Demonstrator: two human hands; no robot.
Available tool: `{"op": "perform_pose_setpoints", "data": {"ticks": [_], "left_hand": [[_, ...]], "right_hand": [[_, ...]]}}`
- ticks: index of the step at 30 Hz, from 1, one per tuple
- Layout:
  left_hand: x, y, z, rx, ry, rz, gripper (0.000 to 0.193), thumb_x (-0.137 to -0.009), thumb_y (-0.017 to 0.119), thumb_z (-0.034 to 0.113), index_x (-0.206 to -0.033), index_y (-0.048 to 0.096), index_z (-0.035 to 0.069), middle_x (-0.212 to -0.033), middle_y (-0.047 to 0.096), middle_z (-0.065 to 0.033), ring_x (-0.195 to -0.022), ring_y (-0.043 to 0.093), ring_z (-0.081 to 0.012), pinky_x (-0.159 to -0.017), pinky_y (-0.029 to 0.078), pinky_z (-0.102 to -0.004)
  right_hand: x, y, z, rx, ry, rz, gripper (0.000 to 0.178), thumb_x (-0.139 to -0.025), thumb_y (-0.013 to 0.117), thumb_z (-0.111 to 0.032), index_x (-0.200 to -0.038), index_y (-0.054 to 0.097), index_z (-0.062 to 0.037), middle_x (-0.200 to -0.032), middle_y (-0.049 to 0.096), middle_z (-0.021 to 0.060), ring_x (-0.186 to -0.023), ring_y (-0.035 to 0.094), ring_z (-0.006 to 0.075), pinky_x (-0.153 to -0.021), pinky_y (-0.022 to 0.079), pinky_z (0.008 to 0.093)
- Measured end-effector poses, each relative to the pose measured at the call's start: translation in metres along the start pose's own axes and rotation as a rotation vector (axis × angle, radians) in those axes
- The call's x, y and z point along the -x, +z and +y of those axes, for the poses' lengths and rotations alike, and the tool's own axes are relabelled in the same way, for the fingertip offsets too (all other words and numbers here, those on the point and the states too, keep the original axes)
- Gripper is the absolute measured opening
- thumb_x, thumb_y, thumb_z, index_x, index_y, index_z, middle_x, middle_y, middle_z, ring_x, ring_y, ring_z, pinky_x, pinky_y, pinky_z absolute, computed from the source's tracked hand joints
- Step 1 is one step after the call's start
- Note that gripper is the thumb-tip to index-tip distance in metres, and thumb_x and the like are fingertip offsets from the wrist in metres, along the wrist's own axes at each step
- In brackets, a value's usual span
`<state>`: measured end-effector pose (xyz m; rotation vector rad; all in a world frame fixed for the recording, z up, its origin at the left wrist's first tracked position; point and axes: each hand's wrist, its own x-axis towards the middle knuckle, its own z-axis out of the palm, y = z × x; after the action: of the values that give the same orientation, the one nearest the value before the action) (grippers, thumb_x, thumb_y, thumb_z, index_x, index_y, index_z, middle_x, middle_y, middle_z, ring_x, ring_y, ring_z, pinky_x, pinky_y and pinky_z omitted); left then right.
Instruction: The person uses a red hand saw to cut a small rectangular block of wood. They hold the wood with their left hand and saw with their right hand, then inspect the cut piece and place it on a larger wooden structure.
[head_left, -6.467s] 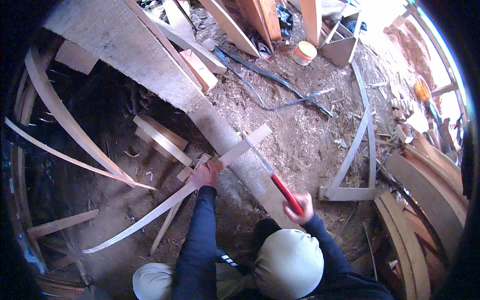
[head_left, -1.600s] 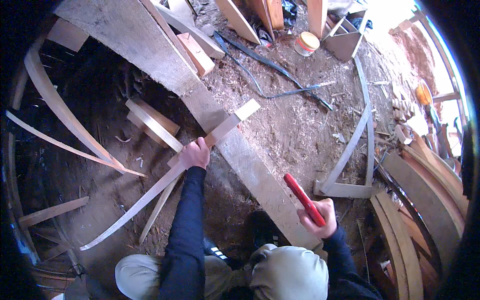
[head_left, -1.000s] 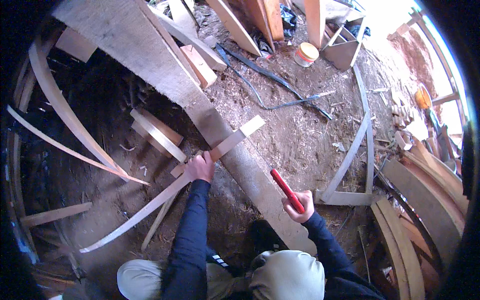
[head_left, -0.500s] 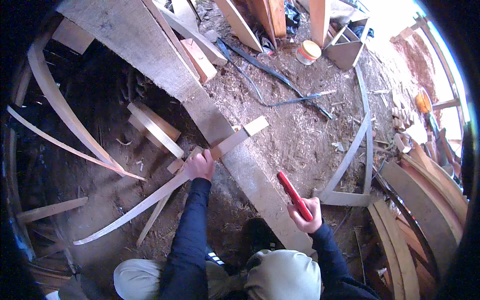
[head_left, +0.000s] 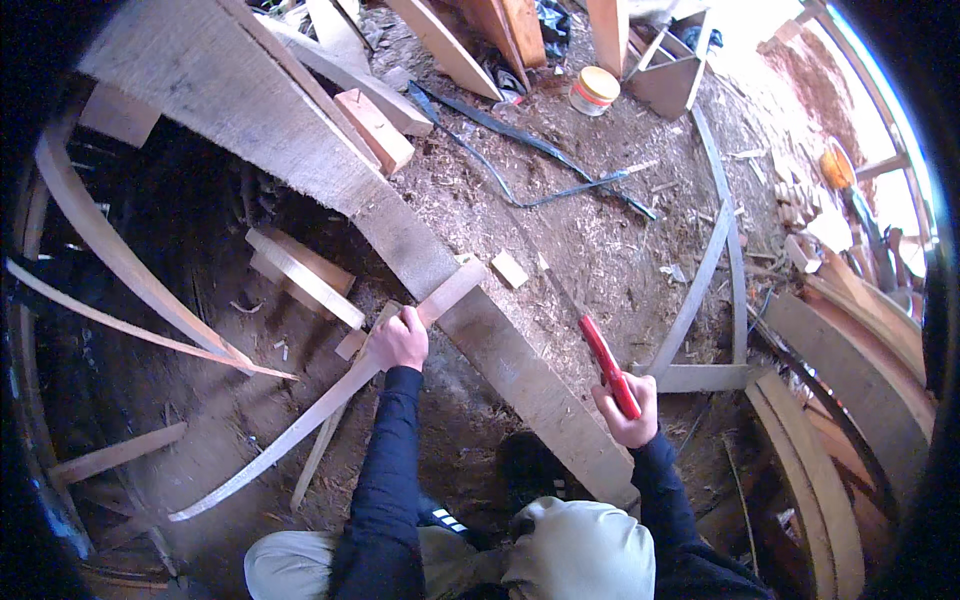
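Left hand (head_left: 398, 340) closed on slat (head_left: 300, 435), pinning it across plank (head_left: 500, 350); slat's long axis runs lower-left to upper-right. Right hand (head_left: 625, 410) fisted around red-handled saw (head_left: 608, 362), right of the slat, apart.

The blade of the red-handled saw (head_left: 607, 362) gripped in the right hand (head_left: 627, 411) is blurred against the sawdust, and the strip (head_left: 300, 430) is partly covered by the left hand (head_left: 398, 339).

One head-worn fisheye looks steeply down, close over the sawdust-strewn ground (head_left: 560, 210)
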<state>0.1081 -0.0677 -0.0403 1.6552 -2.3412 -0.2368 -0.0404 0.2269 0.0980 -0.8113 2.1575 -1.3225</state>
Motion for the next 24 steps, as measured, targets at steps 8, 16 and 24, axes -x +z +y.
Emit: {"op": "perform_pose_setpoints", "data": {"ticks": [8, 16, 24], "left_hand": [[-0.006, -0.019, 0.011, 0.355, 0.053, 0.091, 0.036, -0.089, 0.046, 0.036, -0.079, 0.061, 0.005, -0.079, 0.061, -0.0159, -0.076, 0.058, -0.0354, -0.068, 0.043, -0.0457], [-0.035, -0.019, 0.151, -0.012, 0.825, -0.215, 0.016, -0.078, 0.06, 0.029, -0.084, 0.065, 0.014, -0.088, 0.06, -0.009, -0.094, 0.053, -0.0267, -0.083, 0.037, -0.0443], [-0.048, 0.078, 0.189, -0.535, 1.025, -0.565, 0.032, -0.078, 0.06, 0.041, -0.098, 0.068, 0.017, -0.107, 0.056, -0.007, -0.109, 0.049, -0.0248, -0.089, 0.036, -0.0476]], "right_hand": [[0.016, 0.02, 0.056, 0.279, -0.215, 0.137, 0.016, -0.074, 0.063, -0.009, -0.066, 0.05, -0.0066, -0.055, 0.051, 0.0129, -0.048, 0.055, 0.0315, -0.047, 0.046, 0.0392], [0.022, 0.009, 0.082, 0.473, -0.118, 0.25, 0.025, -0.075, 0.065, -0.011, -0.062, 0.045, -0.0053, -0.054, 0.048, 0.014, -0.048, 0.054, 0.0324, -0.045, 0.043, 0.0388], [0.017, 0.001, 0.069, 0.505, -0.002, 0.022, 0.036, -0.07, 0.073, -0.03, -0.067, 0.046, -0.0066, -0.057, 0.049, 0.0091, -0.053, 0.055, 0.0299, -0.052, 0.046, 0.0386]]}}
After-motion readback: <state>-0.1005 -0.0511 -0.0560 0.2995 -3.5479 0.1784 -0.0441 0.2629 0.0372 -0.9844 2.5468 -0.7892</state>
